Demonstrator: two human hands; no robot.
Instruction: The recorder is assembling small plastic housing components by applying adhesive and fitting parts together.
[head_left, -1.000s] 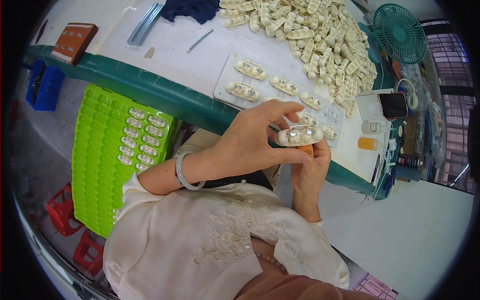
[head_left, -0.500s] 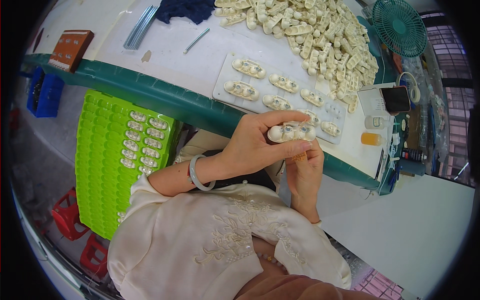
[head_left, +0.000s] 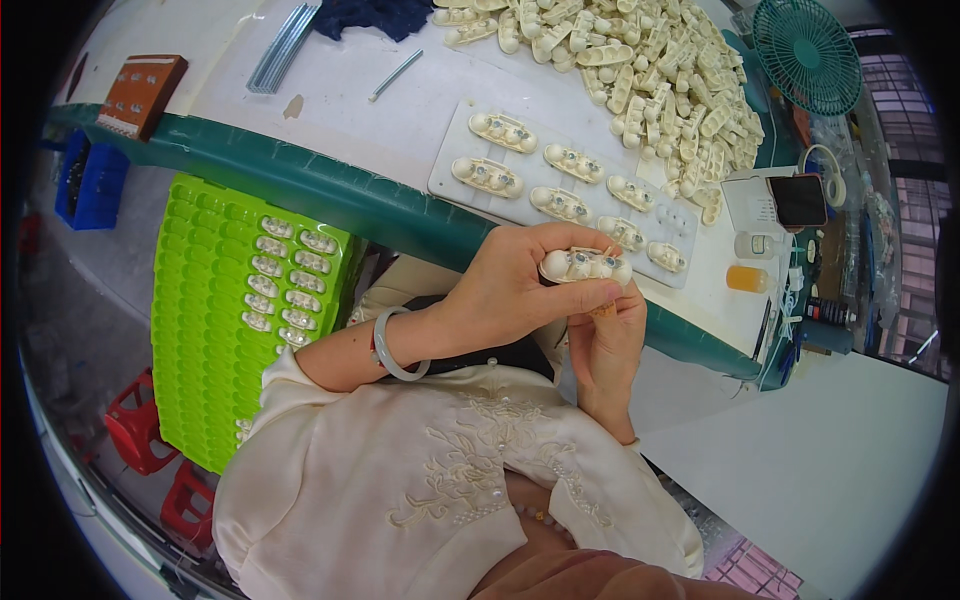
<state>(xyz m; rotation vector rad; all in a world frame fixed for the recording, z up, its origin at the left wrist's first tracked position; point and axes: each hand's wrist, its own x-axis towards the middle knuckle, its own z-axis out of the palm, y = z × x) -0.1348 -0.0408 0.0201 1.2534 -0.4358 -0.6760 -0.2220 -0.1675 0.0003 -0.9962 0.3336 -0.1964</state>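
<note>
Hands together grip a cream piece and an orange block beneath it, near a white plate.

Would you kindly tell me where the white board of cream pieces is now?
In the head view, the white board lies on the table, above and right of centre, between the cream heap and the left hand.

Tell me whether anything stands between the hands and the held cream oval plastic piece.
Nothing visible stands between the left hand and the cream oval plastic piece, which it grips by the edges. A small orange-brown block shows just below it, at the right hand.
</note>
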